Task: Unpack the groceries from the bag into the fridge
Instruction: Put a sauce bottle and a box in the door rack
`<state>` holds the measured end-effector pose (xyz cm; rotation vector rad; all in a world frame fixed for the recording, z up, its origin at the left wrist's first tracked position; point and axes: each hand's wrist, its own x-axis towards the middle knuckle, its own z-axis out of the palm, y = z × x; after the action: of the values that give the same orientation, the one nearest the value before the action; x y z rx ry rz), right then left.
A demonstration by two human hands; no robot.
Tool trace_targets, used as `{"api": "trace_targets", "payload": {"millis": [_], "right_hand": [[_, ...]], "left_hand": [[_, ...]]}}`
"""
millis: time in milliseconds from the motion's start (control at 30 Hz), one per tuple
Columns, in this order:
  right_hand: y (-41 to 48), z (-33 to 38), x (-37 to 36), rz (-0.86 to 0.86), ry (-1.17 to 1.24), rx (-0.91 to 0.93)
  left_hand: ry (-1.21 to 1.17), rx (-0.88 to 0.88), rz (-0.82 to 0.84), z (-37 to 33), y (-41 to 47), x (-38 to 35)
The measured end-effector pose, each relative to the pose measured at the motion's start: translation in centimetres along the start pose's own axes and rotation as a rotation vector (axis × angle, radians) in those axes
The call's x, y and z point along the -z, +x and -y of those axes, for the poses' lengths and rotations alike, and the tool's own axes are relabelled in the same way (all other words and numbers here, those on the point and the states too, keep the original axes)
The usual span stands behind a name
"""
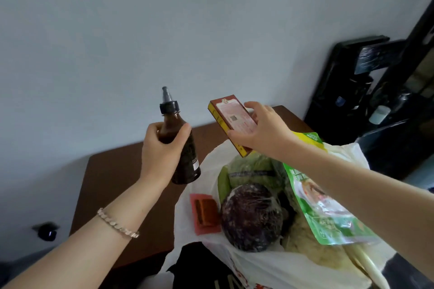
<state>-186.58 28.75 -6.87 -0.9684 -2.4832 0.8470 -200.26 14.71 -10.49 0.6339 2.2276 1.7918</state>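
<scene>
Fingers (152, 129) of left hand (162, 155) wrapped round sauce bottle (189, 162), right hand (265, 131) pinching flat box (232, 119) edgewise, both above open bag (258, 267) on table (112, 176); hazard: thinly gripped box may slip back among groceries.

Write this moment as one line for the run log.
left hand: grips sauce bottle | right hand: holds box | bag: open, red cabbage inside
</scene>
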Motion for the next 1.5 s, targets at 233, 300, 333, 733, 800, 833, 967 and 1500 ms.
{"api": "trace_targets", "payload": {"millis": [233,300,333,733,800,833,967,1500], "right_hand": [[-4.1,-2.7,8.4,-0.169,-0.204,-0.119],[-6.5,-4.7,11.1,-0.200,-0.253,-0.162],[-7.9,-5.6,12.3,-0.209,-0.268,-0.182],[-30.2,-18.2,25.1,-0.333,-0.388,-0.513],[-35.8,-21.1,27.5,-0.335,-0.381,-0.620],[-38.9,-22.5,28.7,-0.315,-0.393,-0.667],[-52.0,-27.0,33.2,-0.402,-0.375,-0.927],[-98.5,-31.3,41.8,-0.981,-0.337,-1.859]], "left_hand": [[0.050,-0.286,0.262,-7.7,-1.2,-5.3],[0.049,-0.352,0.322,-9.3,-2.4,-7.5],[0.043,-0.376,0.347,-10.0,-3.3,-8.6],[-0.037,-0.599,0.811,-18.1,-24.6,-24.6],[-0.024,-0.600,0.911,-18.9,-30.2,-28.2],[-0.025,-0.588,0.962,-19.1,-33.2,-30.2],[-0.021,-0.576,1.193,-20.1,-46.2,-37.5],[-0.104,-0.867,2.081,-27.0,-98.9,-52.2]]}}
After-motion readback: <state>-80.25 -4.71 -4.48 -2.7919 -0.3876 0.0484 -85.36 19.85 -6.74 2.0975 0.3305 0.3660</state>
